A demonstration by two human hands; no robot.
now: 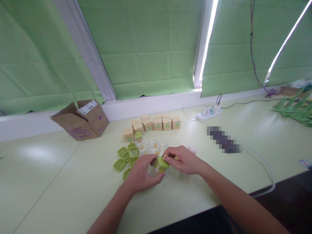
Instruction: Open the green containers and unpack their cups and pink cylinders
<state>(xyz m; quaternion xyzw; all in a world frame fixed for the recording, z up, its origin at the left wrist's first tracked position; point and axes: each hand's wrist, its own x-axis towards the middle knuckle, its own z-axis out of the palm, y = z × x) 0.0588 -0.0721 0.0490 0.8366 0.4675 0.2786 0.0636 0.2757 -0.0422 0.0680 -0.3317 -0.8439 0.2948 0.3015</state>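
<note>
My left hand (pixel 141 174) and my right hand (pixel 184 160) meet over a small clear container with a green lid (pixel 161 163) on the pale green table (pixel 73 182). Both hands are closed around it, the left from the side, the right pinching at its top. Several loose green lids (pixel 125 156) lie just left of my hands. Clear containers (pixel 152 148) sit behind them, one with its green lid on (pixel 138 136). A row of small tan boxes with green labels (pixel 156 124) stands further back.
An open cardboard carton (pixel 81 120) lies on its side at the back left. A white power strip (pixel 209 113) with cables sits at the back right, and a white cable (pixel 263 162) runs to the table's front edge. Green leaves (pixel 296 109) lie far right.
</note>
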